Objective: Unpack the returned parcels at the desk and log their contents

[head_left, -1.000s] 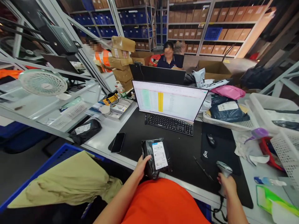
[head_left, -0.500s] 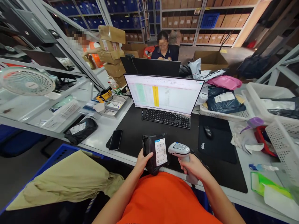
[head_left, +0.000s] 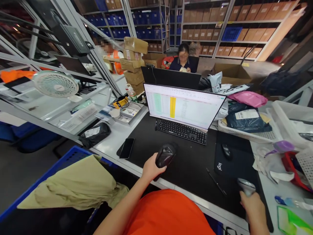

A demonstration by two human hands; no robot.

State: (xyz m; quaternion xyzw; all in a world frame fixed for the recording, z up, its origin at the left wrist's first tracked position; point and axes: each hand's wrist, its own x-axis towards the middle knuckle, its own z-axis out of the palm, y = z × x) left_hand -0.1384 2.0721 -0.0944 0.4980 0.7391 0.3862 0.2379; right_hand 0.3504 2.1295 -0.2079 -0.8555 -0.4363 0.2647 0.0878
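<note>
My left hand (head_left: 152, 168) grips a black plastic parcel (head_left: 166, 154) above the black desk mat (head_left: 193, 163). The parcel is turned so its white label is out of sight. Over at the right end of the mat, my right hand (head_left: 254, 205) is wrapped round a grey-and-white barcode scanner (head_left: 246, 186), its handle mostly hidden by the fingers. A pen (head_left: 216, 181) lies on the mat between my hands. The keyboard (head_left: 182, 131) and a lit monitor (head_left: 183, 104) showing a spreadsheet are beyond the parcel.
A phone (head_left: 126, 148) and another black parcel (head_left: 95, 135) lie to the left. On the right are a mouse (head_left: 226, 151), a white basket (head_left: 246, 127) of parcels and a red bin (head_left: 292, 168). A blue crate (head_left: 69, 156) with beige cloth stands lower left. Two people are beyond the desk.
My right hand has carried the scanner right, away from the parcel, uncovering the pen. My left hand has turned the parcel and its label no longer shows. The view has shifted left.
</note>
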